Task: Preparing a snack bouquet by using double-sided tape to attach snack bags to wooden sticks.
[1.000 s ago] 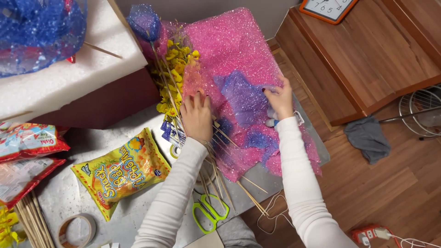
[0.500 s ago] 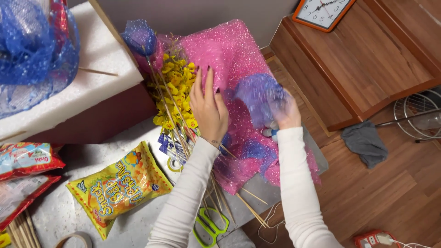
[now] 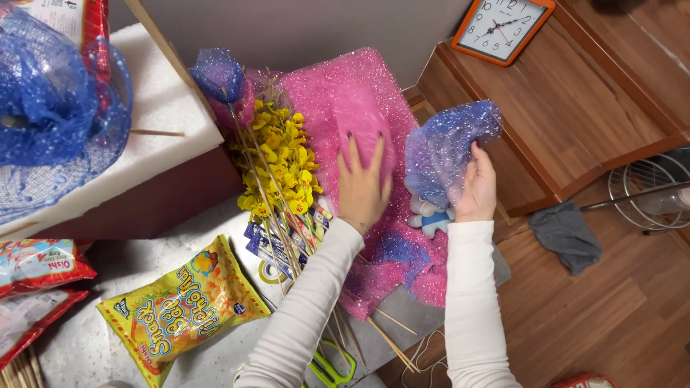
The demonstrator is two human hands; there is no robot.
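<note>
Biggest thing on our table is the pink glitter mesh sheet (image 3: 345, 93), spread flat as the backing layer, with its far edge running up against the wall. We've got our left hand (image 3: 361, 188) pressed palm-down on it, fingers spread and gripping nothing, which looks like it's there to pin the sheet and what lies on it so nothing slides around.

Next down, the bunch of yellow artificial flowers (image 3: 282, 159) lies on the left part of the pink sheet, stems pointing back toward us. The wooden skewers (image 3: 392, 343) poke out past the sheet's near edge, so the whole bundle is lined up one way like a bouquet.

Our right hand (image 3: 476, 188) is closed around a piece of blue-purple glitter mesh (image 3: 444, 147), lifted clear of the table just right of the pressing hand. Bunched up like that, it reads as a layer being held over the arrangement.

Tucked under it, touching the right hand, there's a small blue and white plush toy (image 3: 430, 214) lying on the pink sheet.

Off to the left a yellow snack bag (image 3: 180, 305) lies flat on the table, and green-handled scissors (image 3: 330, 363) sit by our left sleeve.
</note>
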